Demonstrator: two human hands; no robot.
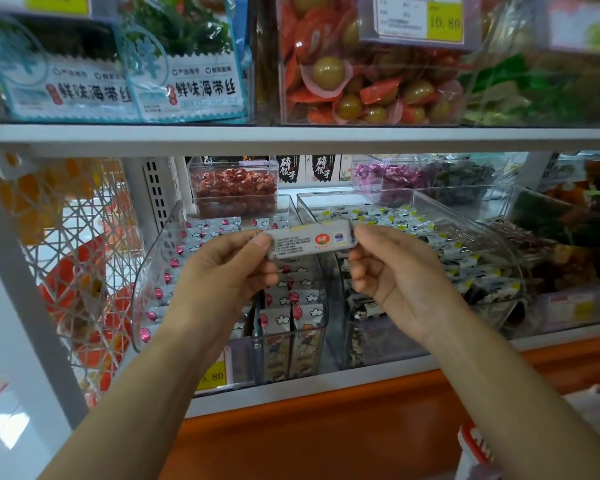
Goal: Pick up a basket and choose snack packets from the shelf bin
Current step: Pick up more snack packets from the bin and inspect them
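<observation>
**One packet held up at the bin**

A slim, silvery-white snack packet (312, 239) is held level, back side showing small print, a red round mark and a blue one. The left hand (229, 268) pinches one end and the right hand (392, 271) the other. Behind it, a clear shelf bin (149, 265) with a curved front wall holds rows of white packets (291, 299) with pink marks.

Upper shelf (291, 137): seaweed packs (187, 81) at left, clear box of red and green sweets (361, 84) right of them, yellow 10.80 tag (444, 22) on it. White lattice panel (70, 258) left. Orange plinth (326, 431) near.
</observation>
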